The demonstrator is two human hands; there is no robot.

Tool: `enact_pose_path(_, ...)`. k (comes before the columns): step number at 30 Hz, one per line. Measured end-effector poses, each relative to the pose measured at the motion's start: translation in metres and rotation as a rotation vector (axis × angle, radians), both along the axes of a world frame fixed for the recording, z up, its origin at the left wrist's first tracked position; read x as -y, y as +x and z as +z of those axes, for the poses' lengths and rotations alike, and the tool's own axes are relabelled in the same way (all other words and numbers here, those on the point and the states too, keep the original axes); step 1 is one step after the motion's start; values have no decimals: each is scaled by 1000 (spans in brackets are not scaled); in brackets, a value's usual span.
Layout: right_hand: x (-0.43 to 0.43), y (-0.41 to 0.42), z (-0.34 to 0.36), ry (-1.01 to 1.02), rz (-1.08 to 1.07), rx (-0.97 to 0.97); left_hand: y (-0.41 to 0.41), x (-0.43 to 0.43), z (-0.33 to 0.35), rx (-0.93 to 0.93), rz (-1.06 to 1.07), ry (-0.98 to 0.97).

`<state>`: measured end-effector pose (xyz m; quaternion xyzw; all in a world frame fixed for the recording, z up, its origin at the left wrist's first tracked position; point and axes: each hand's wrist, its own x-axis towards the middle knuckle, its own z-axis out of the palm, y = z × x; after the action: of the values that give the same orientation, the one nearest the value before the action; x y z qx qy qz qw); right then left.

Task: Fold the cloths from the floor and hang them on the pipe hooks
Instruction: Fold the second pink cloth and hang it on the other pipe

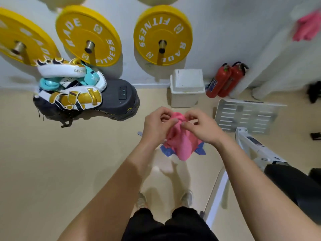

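A person's left hand (157,125) and right hand (202,126), close together, pinch a pink cloth (182,145) mid-fold; a blue cloth (165,150) waits on the floor (69,162), while a second pink cloth (307,27) apparently hangs already.

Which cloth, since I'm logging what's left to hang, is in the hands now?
The pink cloth, pinched by the left hand and right hand. The blue cloth shows behind it, apparently on the floor; a second pink cloth hangs at upper right.
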<state>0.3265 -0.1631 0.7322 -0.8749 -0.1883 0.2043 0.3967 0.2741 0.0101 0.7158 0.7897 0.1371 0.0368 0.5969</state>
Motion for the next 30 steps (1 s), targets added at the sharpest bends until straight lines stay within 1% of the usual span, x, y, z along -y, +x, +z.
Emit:
enact_pose_path(3, -3, -7, 28, 123, -40, 22, -5, 3, 28, 20, -68, -38)
enact_pose_path(5, -6, -12, 45, 136, -43, 51, -8, 3, 40, 54, -74, -36)
enact_pose_path(7, -7, -14, 61, 150, -45, 71, -9, 2, 50, 91, -75, 7)
enact_pose_path(11, -8, -12, 101, 93, 4, 175, -12, 0, 62, 127, -87, -39)
enact_pose_path(14, -14, -9, 129, 81, -11, 244, -17, 2, 64, 171, -137, -22)
enact_pose_path(18, -18, -10, 159, 179, -120, 317, -29, 1, 52, 122, -208, 69)
enact_pose_path(20, -15, -8, 170, 232, -208, 331, -35, 0, 36, 72, -271, 108)
enact_pose_path(22, -9, -1, 174, 256, -332, 398, -43, -3, 21, 36, -282, 106)
enact_pose_path(24, 3, 2, 172, 232, -473, 480, -51, -5, 17, 21, -191, 35)
enact_pose_path(26, 16, -2, 162, 130, -513, 496, -53, -10, 25, 22, -76, -51)
enact_pose_path(28, 24, -12, 144, -44, -396, 417, -51, -14, 40, 54, -48, -31)
enact_pose_path(30, 24, -28, 125, -115, -209, 305, -49, -15, 57, 95, -106, 49)
